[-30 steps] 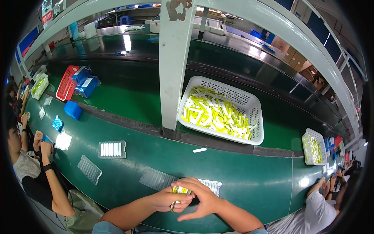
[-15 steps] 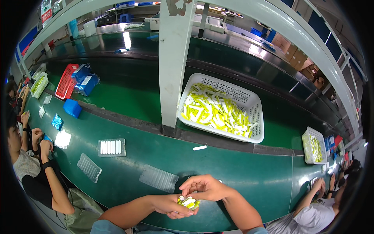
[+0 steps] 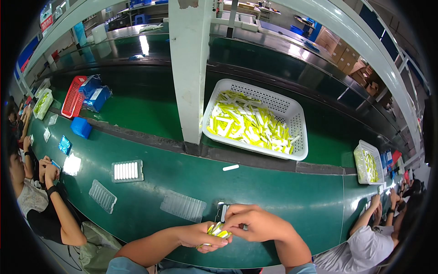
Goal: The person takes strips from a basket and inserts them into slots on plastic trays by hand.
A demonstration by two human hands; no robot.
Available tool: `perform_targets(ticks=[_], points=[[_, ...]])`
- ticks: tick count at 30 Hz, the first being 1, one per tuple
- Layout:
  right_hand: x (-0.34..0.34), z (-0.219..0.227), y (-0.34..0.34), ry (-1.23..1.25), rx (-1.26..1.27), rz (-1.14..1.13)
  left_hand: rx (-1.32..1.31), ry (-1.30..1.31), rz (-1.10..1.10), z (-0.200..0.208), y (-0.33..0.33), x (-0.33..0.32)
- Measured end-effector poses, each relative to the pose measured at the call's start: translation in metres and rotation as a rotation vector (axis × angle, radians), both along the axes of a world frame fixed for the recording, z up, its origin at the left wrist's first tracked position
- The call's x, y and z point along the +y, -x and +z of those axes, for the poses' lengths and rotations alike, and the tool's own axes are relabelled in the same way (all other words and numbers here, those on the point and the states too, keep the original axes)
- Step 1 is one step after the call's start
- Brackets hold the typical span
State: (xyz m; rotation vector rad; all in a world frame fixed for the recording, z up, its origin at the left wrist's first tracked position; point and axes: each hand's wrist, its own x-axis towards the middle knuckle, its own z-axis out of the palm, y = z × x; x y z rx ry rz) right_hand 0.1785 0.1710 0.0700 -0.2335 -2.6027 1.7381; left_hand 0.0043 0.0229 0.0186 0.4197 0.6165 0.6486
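My left hand (image 3: 199, 236) is closed round a bunch of small flat yellow-and-white sticks (image 3: 218, 231) near the table's front edge. Against that bunch, my right hand (image 3: 255, 223) has its fingers pinched together; what they hold, if anything, is hidden. Just beyond the fingers shows part of a clear tray (image 3: 219, 206) with a white stick in it, the remainder covered by my right hand. To the left lies an unfilled clear ribbed tray (image 3: 183, 206). A lone white stick (image 3: 231, 168) rests farther off on the green table.
A white basket (image 3: 299, 114) heaped with yellow-and-white sticks stands beyond, beside a pale post (image 3: 189, 82). Leftward are a tray of white sticks (image 3: 127, 171), another ribbed tray (image 3: 102, 196), a blue bin (image 3: 80, 127) and a red basket (image 3: 73, 98). Co-workers sit at both sides.
My right hand has moved slightly right, its fingers now pinched beside the bunch. The clear tray with a white stick has come into sight beyond it. The whole view has shifted slightly.
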Motion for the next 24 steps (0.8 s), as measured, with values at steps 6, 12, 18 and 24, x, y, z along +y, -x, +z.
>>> perform_targets(ticks=[6, 12, 18, 24], points=[[-0.028, -0.006, 0.013, -0.334, 0.253, -0.195, -0.035, -0.049, 0.117, -0.012, 0.002, 0.001], [-0.037, -0.012, 0.018, -0.222, 0.264, -0.225, -0.002, 0.073, 0.293, -0.015, 0.008, 0.001], [-0.034, -0.013, 0.027, -0.213, 0.339, -0.132, -0.222, 0.118, 0.499, -0.020, 0.012, 0.002], [-0.046, -0.046, 0.031, -0.191, 0.319, -0.224, -0.231, 0.025, 0.605, -0.032, 0.003, 0.000]])
